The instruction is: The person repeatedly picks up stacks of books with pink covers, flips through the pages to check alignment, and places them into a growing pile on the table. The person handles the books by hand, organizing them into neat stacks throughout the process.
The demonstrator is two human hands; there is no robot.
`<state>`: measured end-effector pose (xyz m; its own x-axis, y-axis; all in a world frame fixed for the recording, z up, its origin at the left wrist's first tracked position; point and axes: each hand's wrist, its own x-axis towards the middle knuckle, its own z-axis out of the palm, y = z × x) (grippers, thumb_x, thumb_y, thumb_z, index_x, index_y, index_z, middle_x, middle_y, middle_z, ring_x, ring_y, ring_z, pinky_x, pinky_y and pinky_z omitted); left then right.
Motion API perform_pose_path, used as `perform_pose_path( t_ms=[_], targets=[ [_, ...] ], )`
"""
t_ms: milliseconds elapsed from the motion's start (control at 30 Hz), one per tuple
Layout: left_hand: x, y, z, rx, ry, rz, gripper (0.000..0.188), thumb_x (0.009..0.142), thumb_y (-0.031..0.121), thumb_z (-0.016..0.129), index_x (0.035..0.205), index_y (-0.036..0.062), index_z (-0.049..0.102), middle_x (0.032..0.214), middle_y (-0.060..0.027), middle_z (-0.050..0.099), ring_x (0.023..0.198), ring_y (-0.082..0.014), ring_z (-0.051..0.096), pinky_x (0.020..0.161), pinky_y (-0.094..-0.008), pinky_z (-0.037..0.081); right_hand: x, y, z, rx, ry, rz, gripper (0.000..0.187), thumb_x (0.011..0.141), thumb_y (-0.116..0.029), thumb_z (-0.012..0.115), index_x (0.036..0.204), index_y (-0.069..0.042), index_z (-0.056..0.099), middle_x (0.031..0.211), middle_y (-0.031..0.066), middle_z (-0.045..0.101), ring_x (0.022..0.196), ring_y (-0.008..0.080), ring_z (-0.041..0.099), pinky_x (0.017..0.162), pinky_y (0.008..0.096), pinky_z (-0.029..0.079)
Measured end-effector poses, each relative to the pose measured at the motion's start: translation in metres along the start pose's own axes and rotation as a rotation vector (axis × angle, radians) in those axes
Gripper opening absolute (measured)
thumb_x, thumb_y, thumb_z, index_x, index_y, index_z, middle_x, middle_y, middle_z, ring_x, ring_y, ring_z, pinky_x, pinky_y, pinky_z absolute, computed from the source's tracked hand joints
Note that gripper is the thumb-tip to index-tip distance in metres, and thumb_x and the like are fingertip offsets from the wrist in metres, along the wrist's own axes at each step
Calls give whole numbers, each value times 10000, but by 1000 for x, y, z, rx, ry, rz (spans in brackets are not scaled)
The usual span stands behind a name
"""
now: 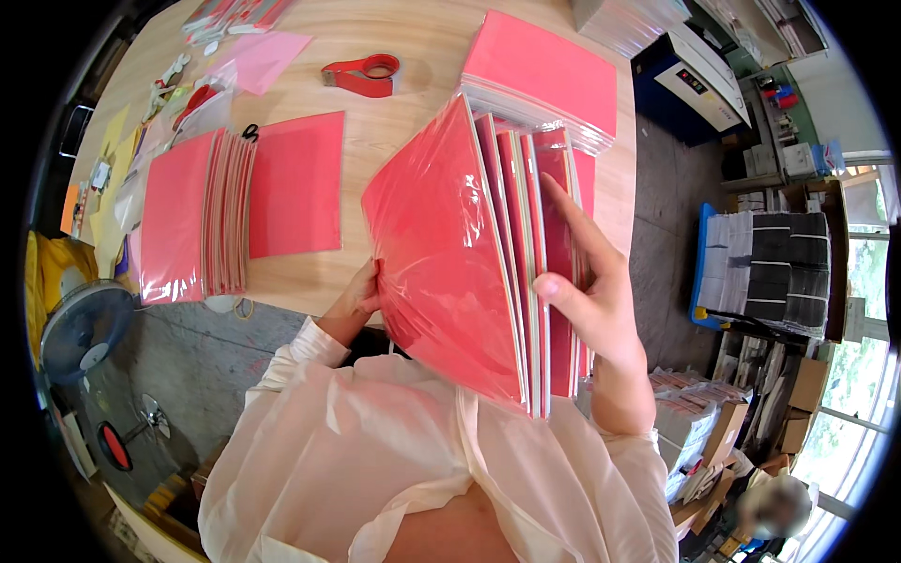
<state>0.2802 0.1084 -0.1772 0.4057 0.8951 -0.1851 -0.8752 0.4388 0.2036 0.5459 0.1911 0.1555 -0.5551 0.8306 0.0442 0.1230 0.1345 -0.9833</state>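
Several red-covered packs in clear plastic sleeves (436,235) stand upright as a bundle, held close to my body at the table's near edge. At their left edge my left hand (361,293) grips the bundle, its fingers partly hidden behind it. On the other side my right hand (596,281) closes round the packs, thumb on one edge and forefinger stretched along another. The packs fan slightly apart at the top. Just beyond them lies a stack of similar red sleeved packs (544,70).
On the wooden table (404,28), a row of red packs (192,216) leans beside a flat red pack (298,183). A red tape dispenser (366,75) and red-handled scissors (195,103) lie farther back. A fan (89,328) stands left; a blue cart (704,272) of bundles stands right.
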Motion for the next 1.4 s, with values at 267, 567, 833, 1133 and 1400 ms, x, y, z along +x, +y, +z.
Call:
perform_pose_path(
  t_ms=[267, 567, 833, 1133, 1400],
  targets=[
    [-4, -1, -4, -10, -4, 8, 857, 766, 405, 816, 1442, 66, 414, 1428, -131, 501, 1291, -296, 507, 1072, -490, 435, 0, 23, -3, 391, 68, 96, 608, 907, -45, 648, 1464, -4, 406, 1490, 134, 435, 1362, 192, 413, 1132, 331, 301],
    [-4, 0, -7, 1, 2, 6, 861, 766, 412, 815, 1444, 66, 412, 1430, -131, 500, 1291, -297, 508, 1071, -490, 436, 2, 22, 2, 502, 76, 83, 573, 932, 23, 569, 1474, 0, 382, 1483, 122, 442, 1340, 169, 433, 1106, 306, 332],
    [-4, 4, -8, 39, 12, 17, 865, 765, 418, 814, 1445, 66, 411, 1431, -132, 499, 1290, -297, 509, 1070, -490, 437, 3, 12, 7, 151, 99, 45, 527, 938, 36, 504, 1456, 6, 415, 1393, 129, 498, 1161, 118, 522, 926, 226, 421],
    [-6, 11, -7, 88, 20, 30, 869, 765, 425, 812, 1446, 66, 410, 1432, -132, 497, 1290, -297, 509, 1069, -491, 439, 2, 11, 0, -95, 25, -178, 818, 756, -275, 826, 1409, 56, 460, 1311, 202, 528, 1221, 257, 523, 1045, 346, 381],
    [-2, 6, -6, 54, 26, 22, 863, 764, 417, 814, 1443, 67, 412, 1426, -129, 502, 1286, -294, 513, 1065, -489, 442, 2, 12, 5, 261, 53, 22, 608, 825, 63, 629, 1413, 29, 475, 1440, 160, 443, 1332, 224, 438, 1109, 330, 315]
  ],
)
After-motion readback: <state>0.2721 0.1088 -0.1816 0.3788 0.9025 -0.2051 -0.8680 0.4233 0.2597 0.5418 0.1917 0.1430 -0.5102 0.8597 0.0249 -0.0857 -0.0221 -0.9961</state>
